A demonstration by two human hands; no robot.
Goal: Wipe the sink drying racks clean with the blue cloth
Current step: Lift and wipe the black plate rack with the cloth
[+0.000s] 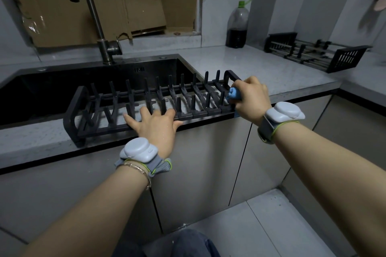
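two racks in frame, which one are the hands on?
The black plate rack at the sink's front edge: left hand flat on its front rail, right hand pressing the blue cloth at its right end. The basket rack sits untouched.

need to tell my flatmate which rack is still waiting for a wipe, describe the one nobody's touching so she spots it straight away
Start at the sink and follow the grey countertop right, past the dark-liquid bottle with the green cap, into the far corner. The black rack there is low and flat, with metal rods and a slotted end basket. The rack in front of the sink has tall upright prongs instead.

A home kitchen: sink (62,89), faucet (94,16), stone countertop (261,69), cabinets (198,162) below.
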